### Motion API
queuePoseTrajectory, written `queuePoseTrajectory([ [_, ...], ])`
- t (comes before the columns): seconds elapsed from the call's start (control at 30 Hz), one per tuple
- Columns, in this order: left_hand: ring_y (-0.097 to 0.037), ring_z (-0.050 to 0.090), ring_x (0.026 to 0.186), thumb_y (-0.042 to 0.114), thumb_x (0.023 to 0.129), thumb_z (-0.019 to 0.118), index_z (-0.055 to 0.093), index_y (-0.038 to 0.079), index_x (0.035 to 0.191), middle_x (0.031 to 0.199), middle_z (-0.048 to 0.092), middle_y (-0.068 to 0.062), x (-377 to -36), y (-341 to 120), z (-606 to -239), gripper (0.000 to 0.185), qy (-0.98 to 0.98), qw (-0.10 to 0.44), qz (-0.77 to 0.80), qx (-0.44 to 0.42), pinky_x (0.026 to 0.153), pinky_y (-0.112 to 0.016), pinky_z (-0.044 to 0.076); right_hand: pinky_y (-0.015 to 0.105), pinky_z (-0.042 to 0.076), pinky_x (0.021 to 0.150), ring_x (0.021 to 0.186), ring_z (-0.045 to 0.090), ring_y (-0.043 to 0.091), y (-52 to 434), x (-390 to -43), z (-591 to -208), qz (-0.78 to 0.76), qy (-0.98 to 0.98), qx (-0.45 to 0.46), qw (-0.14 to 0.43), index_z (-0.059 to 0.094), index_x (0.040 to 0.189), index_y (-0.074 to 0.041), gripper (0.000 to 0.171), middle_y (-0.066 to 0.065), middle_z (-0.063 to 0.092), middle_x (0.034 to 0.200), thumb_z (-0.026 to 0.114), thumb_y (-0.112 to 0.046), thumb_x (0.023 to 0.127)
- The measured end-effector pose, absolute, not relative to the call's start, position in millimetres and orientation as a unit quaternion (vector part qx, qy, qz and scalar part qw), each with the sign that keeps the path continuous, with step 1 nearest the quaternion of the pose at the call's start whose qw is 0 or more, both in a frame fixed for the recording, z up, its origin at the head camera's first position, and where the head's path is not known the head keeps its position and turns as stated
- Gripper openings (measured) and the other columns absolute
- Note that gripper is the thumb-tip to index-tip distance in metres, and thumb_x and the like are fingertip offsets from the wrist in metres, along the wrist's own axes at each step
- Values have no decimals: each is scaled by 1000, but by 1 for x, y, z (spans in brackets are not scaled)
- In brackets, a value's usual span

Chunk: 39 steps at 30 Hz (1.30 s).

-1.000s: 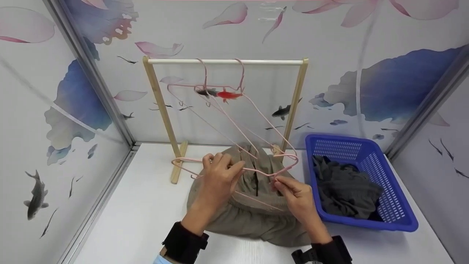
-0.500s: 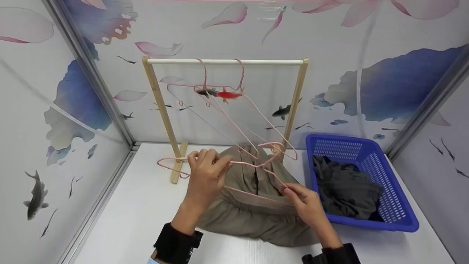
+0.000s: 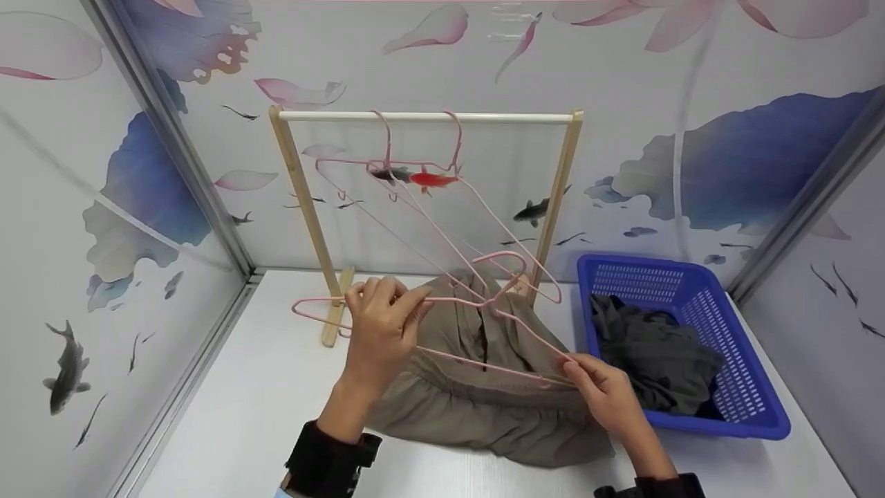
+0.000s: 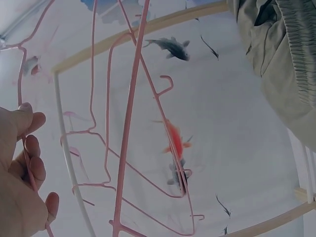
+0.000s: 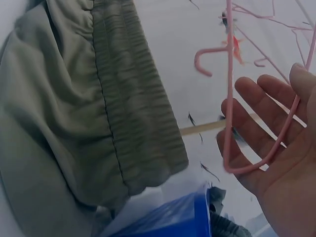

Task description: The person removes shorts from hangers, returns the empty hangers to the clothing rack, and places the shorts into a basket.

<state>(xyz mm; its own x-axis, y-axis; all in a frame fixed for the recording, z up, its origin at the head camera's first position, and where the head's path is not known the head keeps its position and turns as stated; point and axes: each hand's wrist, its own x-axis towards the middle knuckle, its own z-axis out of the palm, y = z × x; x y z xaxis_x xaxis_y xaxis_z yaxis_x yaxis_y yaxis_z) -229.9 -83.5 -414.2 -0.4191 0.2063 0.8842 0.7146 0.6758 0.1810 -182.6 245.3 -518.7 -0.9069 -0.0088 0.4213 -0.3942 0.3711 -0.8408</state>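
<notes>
The pink hanger [image 3: 442,325] is held in the air just above the khaki shorts [image 3: 484,401], which lie on the white desk [image 3: 242,415] in front of the wooden rack [image 3: 422,117]. The left hand [image 3: 380,332] grips the hanger's left end with fingers curled around the wire. The right hand [image 3: 605,394] holds the right corner; its fingers are only loosely bent, and the wire rests across the fingers [image 5: 256,123] & palm.

To do this step well, I think both ends should stay level and the right hand needs a firmer pinch, so the thin wire does not twist or catch the two other hangers [image 3: 415,173] on the rack, which hang very near.

The head view shows the whole layout, incl. the blue basket [image 3: 753,415] with dark clothes [image 3: 657,360] at the right. The right wrist view shows the loose hold on the wire, which the head view hides. The left wrist view shows the wire passing between the thumb and fingers [image 4: 29,163], w/ the rack hangers behind.
</notes>
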Motion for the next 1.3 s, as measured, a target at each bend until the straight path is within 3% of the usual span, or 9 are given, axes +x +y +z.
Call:
queuePoseTrajectory([
  [0.2,-21,48,79,16,91,78,78,9,103,82,54,-3,-231,-82,-413,14,-792,455,-288,-289,86,-50,33,20,58,70,80,70,6,253,-178,-515,564,-792,134,190,75,95,2,22,14,74,86,55,9,101],
  [0.33,-23,50,83,14,94,75,75,8,110,88,57,-5,-230,-81,-413,17,-796,449,-285,-287,90,-51,34,21,57,64,70,70,10,254,-178,-512,553,-785,149,236,72,85,-1,25,14,71,77,56,12,100],
  [0.5,-29,58,109,11,95,72,70,6,126,115,63,-12,-227,-82,-413,31,-806,443,-270,-285,106,-61,33,19,53,55,60,66,12,257,-180,-508,524,-787,155,288,70,79,-3,29,11,68,69,56,15,98],
  [0.67,-35,52,134,9,95,70,65,6,135,139,58,-16,-227,-83,-413,40,-812,441,-259,-282,113,-69,27,21,52,49,55,64,12,260,-182,-505,528,-776,168,302,67,80,2,29,15,66,67,53,19,98],
  [0.93,-36,52,134,12,96,67,66,5,133,140,59,-18,-227,-86,-418,38,-814,438,-256,-283,112,-69,29,23,57,52,58,69,11,258,-177,-494,561,-767,127,283,68,85,5,25,17,66,70,51,12,102],
  [1.3,-35,53,133,14,97,67,65,3,134,140,59,-17,-226,-89,-436,38,-828,426,-249,-267,109,-71,32,23,58,56,59,71,11,262,-177,-484,573,-755,89,306,68,89,10,24,18,68,73,50,8,104],
])
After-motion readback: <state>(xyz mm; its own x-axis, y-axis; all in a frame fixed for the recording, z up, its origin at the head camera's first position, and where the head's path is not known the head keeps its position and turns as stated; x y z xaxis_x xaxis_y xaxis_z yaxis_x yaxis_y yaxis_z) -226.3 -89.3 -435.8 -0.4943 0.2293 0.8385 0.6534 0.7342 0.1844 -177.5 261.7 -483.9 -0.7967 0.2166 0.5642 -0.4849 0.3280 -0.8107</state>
